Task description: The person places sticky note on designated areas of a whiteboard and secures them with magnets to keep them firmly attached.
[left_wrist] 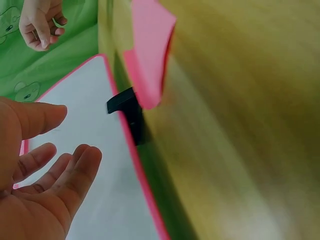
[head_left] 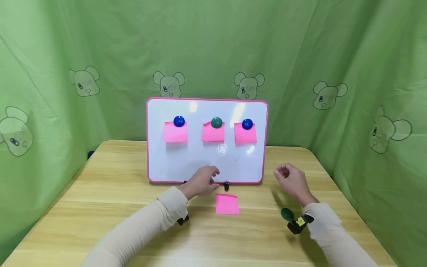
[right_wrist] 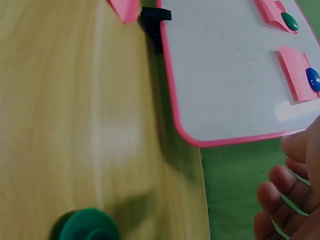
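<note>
A whiteboard [head_left: 186, 159] with a pink frame stands upright on the table. Across it hang three pink sticky notes: the left [head_left: 175, 134] under a blue magnet [head_left: 179, 121], the middle [head_left: 213, 134] under a green magnet [head_left: 216, 122], the right [head_left: 245, 136] under another blue magnet [head_left: 247, 124]. My left hand [head_left: 201, 181] hovers before the board's lower edge, thumb and fingers apart, holding nothing. A further pink sticky note [head_left: 227, 204] lies on the table just right of it. Right of the board, my right hand [head_left: 293, 181] is raised with loosely bent fingers, gripping nothing.
A loose green magnet [head_left: 287, 214] lies on the table near my right wrist, partly overlapped by the black wrist camera [head_left: 295, 227]. A black clip foot [head_left: 227, 186] supports the board's lower edge. Green curtain [head_left: 207, 44] surrounds the wooden table [head_left: 110, 178].
</note>
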Demonstrator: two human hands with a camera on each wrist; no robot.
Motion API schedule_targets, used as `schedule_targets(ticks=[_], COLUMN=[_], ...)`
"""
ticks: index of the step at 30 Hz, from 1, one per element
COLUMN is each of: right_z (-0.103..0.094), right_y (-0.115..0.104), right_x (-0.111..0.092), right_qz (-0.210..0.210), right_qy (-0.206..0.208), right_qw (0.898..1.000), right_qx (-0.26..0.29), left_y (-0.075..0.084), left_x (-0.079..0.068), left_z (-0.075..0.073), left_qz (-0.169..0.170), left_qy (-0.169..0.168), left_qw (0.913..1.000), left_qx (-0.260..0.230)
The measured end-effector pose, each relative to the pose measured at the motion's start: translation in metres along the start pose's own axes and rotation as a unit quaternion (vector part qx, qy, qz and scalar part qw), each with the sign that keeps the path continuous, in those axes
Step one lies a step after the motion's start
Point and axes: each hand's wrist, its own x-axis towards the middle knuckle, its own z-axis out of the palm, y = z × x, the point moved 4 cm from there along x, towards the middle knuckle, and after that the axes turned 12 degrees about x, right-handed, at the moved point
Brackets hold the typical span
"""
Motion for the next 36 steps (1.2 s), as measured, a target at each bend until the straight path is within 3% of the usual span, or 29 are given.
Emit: schedule_targets(ticks=[10,16,26,36], right_z=[0.000,0.001,0.005,0.013], right_y=[0.016,0.026,0.034,0.043], right_x=[-0.025,-0.035,-0.044,-0.048], right_qz=[0.008,0.039,0.034,0.065], right_qy=[-0.078,-0.136,-0.201,-0.237], right_qw=[0.997,0.989,0.977,0.968], right_qx=[-0.021,-0.033,-0.055,-0.058], left_y=[0.003,0.004,0.006,0.007], left_x=[-0.007,-0.010,-0.015,-0.013], left_z=[0.021,0.032,0.039,0.047], left_qz=[-0.004,-0.006,0.000,0.005], left_qy=[-0.055,-0.085,-0.100,-0.100], left_qw=[0.9982,0.9954,0.9911,0.9902], left_qx=[0.023,0.045,0.088,0.098])
